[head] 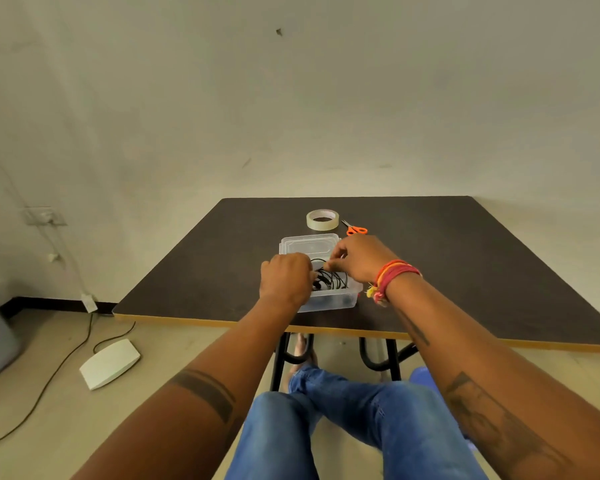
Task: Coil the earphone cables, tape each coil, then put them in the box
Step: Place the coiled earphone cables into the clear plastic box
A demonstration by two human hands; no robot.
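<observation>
**Earphone cables: loose black loops held over an open clear box**

Earphone cables (330,278): thin black wire in several overlapping loops, sitting at the mouth of the box (329,299) and partly inside it. No tape is visible on them at this size, and how many sets there are cannot be told.

Box: clear plastic, shallow, near the front edge of the tabletop (187,271), within easy reach of both hands. Its clear lid (307,244) lies just behind it, touching or nearly touching the rear wall, leaving the mouth free.

Left hand (286,277): back of hand to the camera, fingers curled at the left end of the loops. It appears to grip the cable there, seemingly to anchor the bundle, though the fingertips are hidden.

Right hand (357,258): above the box's right side, thumb and forefinger pinched together on a strand near the top of the loops. Red and orange threads (394,273) circle the wrist.

Tape roll (322,220): flat on the tabletop beyond the lid, untouched.

Scissors (355,229): orange handles, just right of the roll. Both tools are parked together behind the box, probably for the taping step.

Judgement: early stage, cables being drawn out or sorted; coiling and taping look undone.
</observation>
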